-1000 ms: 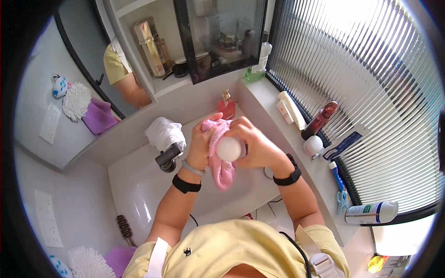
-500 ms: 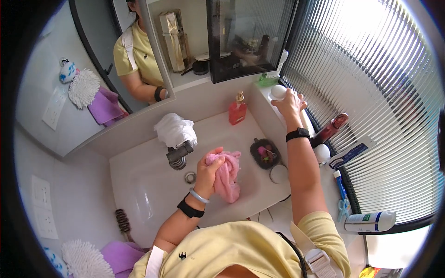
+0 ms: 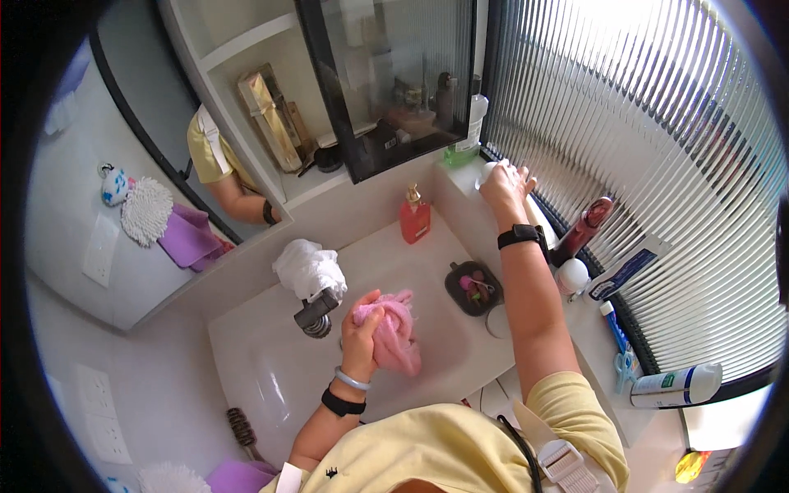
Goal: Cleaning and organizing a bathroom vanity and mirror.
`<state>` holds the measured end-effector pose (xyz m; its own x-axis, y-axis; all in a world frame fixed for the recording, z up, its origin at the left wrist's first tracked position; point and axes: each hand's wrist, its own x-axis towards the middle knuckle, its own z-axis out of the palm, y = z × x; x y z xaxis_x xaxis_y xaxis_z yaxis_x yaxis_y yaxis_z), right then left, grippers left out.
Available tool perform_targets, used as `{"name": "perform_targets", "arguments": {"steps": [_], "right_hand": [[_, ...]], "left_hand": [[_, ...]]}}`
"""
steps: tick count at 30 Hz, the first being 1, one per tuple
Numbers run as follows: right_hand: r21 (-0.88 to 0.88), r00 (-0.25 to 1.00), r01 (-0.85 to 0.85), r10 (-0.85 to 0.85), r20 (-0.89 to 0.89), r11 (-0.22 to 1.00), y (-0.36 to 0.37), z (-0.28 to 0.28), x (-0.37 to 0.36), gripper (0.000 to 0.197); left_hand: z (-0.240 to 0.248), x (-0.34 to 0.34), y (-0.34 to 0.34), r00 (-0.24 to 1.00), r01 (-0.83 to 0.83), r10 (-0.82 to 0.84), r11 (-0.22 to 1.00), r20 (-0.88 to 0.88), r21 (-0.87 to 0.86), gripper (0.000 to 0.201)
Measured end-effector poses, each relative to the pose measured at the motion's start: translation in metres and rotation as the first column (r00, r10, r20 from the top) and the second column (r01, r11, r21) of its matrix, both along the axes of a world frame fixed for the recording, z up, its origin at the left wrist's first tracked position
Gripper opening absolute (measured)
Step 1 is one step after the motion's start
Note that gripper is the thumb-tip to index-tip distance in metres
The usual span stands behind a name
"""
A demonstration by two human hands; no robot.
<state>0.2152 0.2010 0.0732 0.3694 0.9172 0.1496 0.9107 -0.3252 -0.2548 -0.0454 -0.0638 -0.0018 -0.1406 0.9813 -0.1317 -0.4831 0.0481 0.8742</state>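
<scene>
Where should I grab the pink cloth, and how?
I'd take the loose lower-right part of the pink cloth, coming from its right. The left hand has its upper-left part, so that side is taken, while the bunched folds on the right stick out uncovered. It looks soft, so a gentle grip should do.

The pink cloth (image 3: 396,335) looks matt and fluffy, the sink (image 3: 261,353) glossy.

The white bottle (image 3: 675,386) and blue pack (image 3: 629,274) had print too small to read. The yellow shirt (image 3: 411,440) had a tiny dark picture (image 3: 332,472).
</scene>
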Motion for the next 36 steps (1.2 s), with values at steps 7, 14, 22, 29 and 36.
{"name": "perform_targets", "arguments": {"steps": [7, 14, 22, 29, 36], "right_hand": [[-0.054, 0.991, -0.114, 0.109, -0.076, 0.992, 0.016, 0.007, -0.003, 0.047], [0.113, 0.918, -0.359, 0.373, -0.138, 0.926, 0.028, -0.008, 0.01, 0.046], [-0.133, 0.979, -0.202, 0.205, 0.014, 0.97, 0.0, 0.023, 0.004, 0.042], [0.16, 0.954, -0.098, 0.138, -0.266, 0.982, 0.057, 0.031, -0.016, 0.113], [0.376, 0.833, 0.108, 0.122, -0.539, 0.92, 0.095, 0.006, -0.045, 0.099]], "left_hand": [[0.006, -0.005, -0.003, 0.997, -0.074, 0.073, 0.997, -0.026, -0.035, 0.037], [0.006, 0.0, -0.006, 0.996, -0.083, 0.083, 0.995, 0.01, -0.052, 0.039], [0.003, 0.005, -0.008, 0.999, -0.04, 0.04, 0.998, -0.007, -0.044, 0.039], [0.011, 0.008, -0.011, 1.0, -0.021, 0.021, 0.999, -0.008, -0.037, 0.04], [0.025, 0.003, -0.027, 0.999, -0.022, 0.022, 1.0, -0.042, 0.003, 0.043]]}}
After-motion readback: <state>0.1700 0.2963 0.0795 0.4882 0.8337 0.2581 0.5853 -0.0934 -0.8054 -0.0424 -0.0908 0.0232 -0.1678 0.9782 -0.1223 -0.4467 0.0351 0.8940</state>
